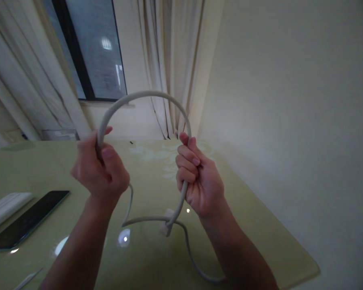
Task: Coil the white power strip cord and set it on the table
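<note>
A thick white cable (148,94) arches upward between my two hands above the table. My left hand (104,165) is closed round one side of the arch, with the thumb along the cable. On the other side, the fingers of my right hand (196,173) wrap round the cable and fold toward the palm. Below my right hand the cable runs down to a small pale block (169,221), perhaps a plug or adapter, blurred. Thinner-looking lengths of cable cross there, one trailing toward the lower right, another rising behind my left hand.
A dark flat device like a phone or tablet (33,219) lies on the pale green table (245,209) at left, beside a white slab-like object (7,207). A slim white item (27,280) shows at the lower left. A wall (290,100) borders the right; curtains (172,52) and a window (93,48) stand behind.
</note>
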`<act>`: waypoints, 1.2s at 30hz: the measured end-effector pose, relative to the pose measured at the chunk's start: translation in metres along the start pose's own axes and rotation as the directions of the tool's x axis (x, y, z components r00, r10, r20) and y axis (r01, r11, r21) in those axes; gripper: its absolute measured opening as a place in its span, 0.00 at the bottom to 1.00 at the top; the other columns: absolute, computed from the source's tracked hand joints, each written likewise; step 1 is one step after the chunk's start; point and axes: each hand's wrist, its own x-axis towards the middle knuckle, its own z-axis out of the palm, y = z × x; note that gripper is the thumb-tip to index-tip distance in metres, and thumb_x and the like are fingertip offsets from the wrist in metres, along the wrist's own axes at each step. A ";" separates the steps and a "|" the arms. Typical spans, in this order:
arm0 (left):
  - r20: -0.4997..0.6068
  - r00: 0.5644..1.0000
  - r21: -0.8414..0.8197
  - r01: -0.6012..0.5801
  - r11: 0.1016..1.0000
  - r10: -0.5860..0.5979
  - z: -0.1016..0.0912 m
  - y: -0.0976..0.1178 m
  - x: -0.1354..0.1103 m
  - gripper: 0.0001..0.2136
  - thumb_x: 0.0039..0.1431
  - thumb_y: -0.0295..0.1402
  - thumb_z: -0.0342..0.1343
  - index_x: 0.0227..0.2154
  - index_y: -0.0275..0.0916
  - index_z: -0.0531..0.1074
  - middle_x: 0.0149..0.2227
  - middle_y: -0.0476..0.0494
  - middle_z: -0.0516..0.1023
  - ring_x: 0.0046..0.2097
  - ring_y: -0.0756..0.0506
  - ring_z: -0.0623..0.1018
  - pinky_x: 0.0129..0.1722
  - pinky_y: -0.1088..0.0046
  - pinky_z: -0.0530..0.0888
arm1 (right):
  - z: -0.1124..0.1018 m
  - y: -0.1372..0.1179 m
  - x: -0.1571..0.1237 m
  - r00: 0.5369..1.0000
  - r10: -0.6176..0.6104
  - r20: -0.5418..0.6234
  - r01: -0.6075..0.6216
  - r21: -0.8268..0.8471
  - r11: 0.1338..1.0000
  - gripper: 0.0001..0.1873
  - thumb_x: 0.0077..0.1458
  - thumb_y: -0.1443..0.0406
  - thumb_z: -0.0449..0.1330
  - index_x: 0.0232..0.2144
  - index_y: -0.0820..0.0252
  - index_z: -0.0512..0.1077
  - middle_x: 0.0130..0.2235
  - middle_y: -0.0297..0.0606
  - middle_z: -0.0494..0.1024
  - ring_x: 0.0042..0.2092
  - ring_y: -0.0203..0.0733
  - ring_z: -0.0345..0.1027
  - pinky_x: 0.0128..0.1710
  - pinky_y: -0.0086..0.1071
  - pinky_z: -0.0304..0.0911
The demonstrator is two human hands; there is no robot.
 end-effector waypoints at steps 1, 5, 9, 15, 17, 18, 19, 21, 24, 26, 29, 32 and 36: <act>-0.008 0.998 0.004 -0.057 0.998 0.057 0.002 0.003 -0.002 0.20 0.65 0.32 0.59 0.58 0.54 0.75 0.32 0.50 0.65 0.29 0.48 0.62 0.27 0.71 0.60 | 0.003 0.003 -0.002 0.999 -0.033 -0.009 0.033 0.000 0.999 0.15 0.76 0.63 0.50 0.42 0.58 0.77 0.24 0.23 0.49 0.21 0.31 0.35 0.15 0.18 0.40; 0.336 0.942 0.062 -0.025 0.998 0.002 0.007 0.015 0.002 0.33 0.59 0.35 0.65 0.67 0.49 0.63 0.40 0.47 0.70 0.31 0.48 0.65 0.32 0.70 0.69 | 0.001 0.003 0.000 0.984 -0.162 -0.079 0.161 -0.019 0.987 0.14 0.76 0.62 0.52 0.41 0.57 0.76 0.23 0.22 0.50 0.21 0.32 0.34 0.15 0.20 0.40; 0.811 0.578 0.082 0.048 0.995 -0.095 -0.002 0.018 0.003 0.52 0.51 0.40 0.74 0.73 0.48 0.48 0.53 0.42 0.70 0.36 0.48 0.71 0.36 0.68 0.76 | -0.012 -0.011 0.009 0.967 -0.215 -0.138 0.218 0.006 0.976 0.15 0.76 0.63 0.51 0.40 0.58 0.75 0.22 0.22 0.51 0.20 0.30 0.35 0.15 0.21 0.39; 0.925 0.377 0.083 -0.067 0.994 -0.052 -0.003 0.001 -0.020 0.65 0.48 0.44 0.75 0.76 0.48 0.30 0.63 0.34 0.64 0.62 0.33 0.71 0.60 0.49 0.74 | -0.019 -0.024 0.011 0.954 -0.241 -0.178 0.257 0.072 0.964 0.19 0.78 0.64 0.46 0.42 0.59 0.76 0.21 0.22 0.53 0.19 0.30 0.38 0.15 0.20 0.41; 0.934 0.355 0.081 -0.105 0.991 -0.039 0.001 -0.002 -0.025 0.64 0.51 0.41 0.73 0.76 0.47 0.27 0.62 0.33 0.65 0.64 0.32 0.70 0.62 0.47 0.73 | -0.019 -0.024 0.010 0.955 -0.242 -0.169 0.258 0.078 0.963 0.17 0.78 0.64 0.48 0.44 0.58 0.76 0.21 0.22 0.53 0.19 0.30 0.39 0.15 0.20 0.42; 0.933 0.359 0.078 -0.129 0.989 -0.027 0.004 -0.003 -0.027 0.61 0.53 0.37 0.70 0.76 0.46 0.28 0.61 0.33 0.66 0.64 0.32 0.70 0.63 0.46 0.72 | -0.019 -0.024 0.009 0.957 -0.244 -0.158 0.259 0.081 0.963 0.16 0.77 0.64 0.49 0.44 0.58 0.76 0.21 0.21 0.53 0.19 0.30 0.39 0.16 0.20 0.42; 0.924 0.381 0.074 -0.157 0.985 -0.009 0.008 -0.004 -0.029 0.57 0.56 0.33 0.66 0.76 0.45 0.28 0.60 0.33 0.66 0.64 0.33 0.70 0.63 0.46 0.72 | -0.019 -0.025 0.008 0.958 -0.247 -0.146 0.260 0.082 0.962 0.15 0.77 0.65 0.49 0.45 0.58 0.77 0.21 0.21 0.53 0.19 0.30 0.39 0.16 0.20 0.42; 0.893 0.449 0.078 -0.211 0.974 0.025 0.014 -0.008 -0.032 0.49 0.58 0.24 0.56 0.76 0.43 0.32 0.59 0.33 0.68 0.62 0.35 0.72 0.62 0.48 0.73 | -0.019 -0.028 0.006 0.958 -0.260 -0.119 0.269 0.071 0.960 0.15 0.77 0.65 0.50 0.44 0.58 0.77 0.22 0.21 0.53 0.19 0.29 0.40 0.16 0.20 0.43; 0.854 0.520 0.137 -0.281 0.950 0.031 0.021 -0.022 -0.033 0.44 0.57 0.21 0.52 0.74 0.40 0.38 0.57 0.33 0.69 0.56 0.37 0.75 0.58 0.51 0.75 | -0.018 -0.037 0.003 0.956 -0.276 -0.101 0.276 -0.015 0.961 0.16 0.77 0.65 0.50 0.41 0.60 0.77 0.22 0.22 0.53 0.20 0.29 0.40 0.16 0.20 0.43; 0.831 0.556 0.206 -0.318 0.925 0.006 0.022 -0.034 -0.029 0.40 0.60 0.25 0.55 0.73 0.37 0.44 0.54 0.34 0.71 0.53 0.37 0.77 0.56 0.52 0.77 | -0.016 -0.044 0.001 0.951 -0.291 -0.100 0.275 -0.146 0.950 0.14 0.75 0.63 0.53 0.41 0.60 0.77 0.22 0.21 0.52 0.20 0.29 0.38 0.16 0.21 0.41; 0.749 0.660 0.343 -0.310 0.887 -0.058 0.017 -0.045 -0.015 0.30 0.65 0.32 0.54 0.67 0.34 0.54 0.44 0.39 0.74 0.44 0.38 0.79 0.47 0.55 0.79 | -0.015 -0.049 -0.002 0.939 -0.339 -0.060 0.286 -0.413 0.865 0.11 0.70 0.59 0.61 0.43 0.60 0.79 0.22 0.21 0.51 0.20 0.29 0.36 0.16 0.25 0.37; 0.591 0.799 0.476 -0.228 0.849 -0.116 0.007 -0.042 0.003 0.20 0.71 0.34 0.48 0.62 0.36 0.62 0.39 0.41 0.76 0.41 0.38 0.78 0.44 0.56 0.78 | -0.019 -0.048 0.000 0.904 -0.426 0.041 0.355 -0.627 0.694 0.14 0.66 0.54 0.64 0.39 0.59 0.79 0.21 0.22 0.52 0.21 0.29 0.37 0.17 0.27 0.35; 0.417 0.908 0.523 -0.218 0.824 -0.025 -0.001 -0.019 0.020 0.17 0.75 0.33 0.40 0.56 0.41 0.70 0.45 0.36 0.78 0.50 0.36 0.77 0.54 0.51 0.73 | -0.034 -0.044 0.012 0.837 -0.536 0.106 0.429 -0.735 0.525 0.23 0.61 0.49 0.68 0.26 0.56 0.68 0.21 0.22 0.50 0.21 0.29 0.38 0.19 0.29 0.36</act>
